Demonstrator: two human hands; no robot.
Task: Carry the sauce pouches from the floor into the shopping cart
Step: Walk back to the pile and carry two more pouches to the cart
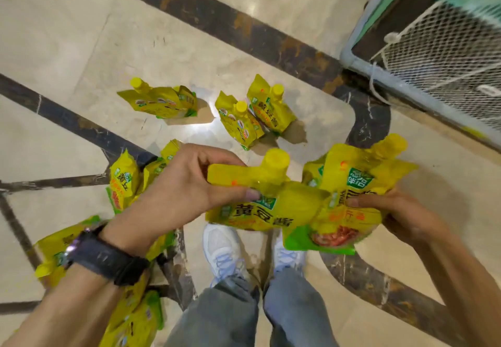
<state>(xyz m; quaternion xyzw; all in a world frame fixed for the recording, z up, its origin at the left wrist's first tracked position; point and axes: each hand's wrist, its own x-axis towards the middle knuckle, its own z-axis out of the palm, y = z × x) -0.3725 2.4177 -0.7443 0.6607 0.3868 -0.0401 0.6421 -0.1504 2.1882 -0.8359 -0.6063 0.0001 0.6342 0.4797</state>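
Observation:
My left hand (184, 187) pinches the top edge of a yellow sauce pouch (260, 205) with a yellow cap, held above my shoes. Beside it, my right hand (401, 211) grips a bunch of like pouches (357, 200) from below and behind. Three more yellow pouches stand on the marble floor ahead: one at the left (160, 103) and a pair (252, 113) to its right. Several others lie on the floor (124, 181) under and behind my left arm. A corner of the shopping cart (439, 56), grey frame with white mesh, shows at the upper right.
The floor is pale marble (67, 35) with dark inlaid bands (206, 19). My white shoes (225, 249) and grey trouser legs stand below the held pouches. A dark watch is on my left wrist.

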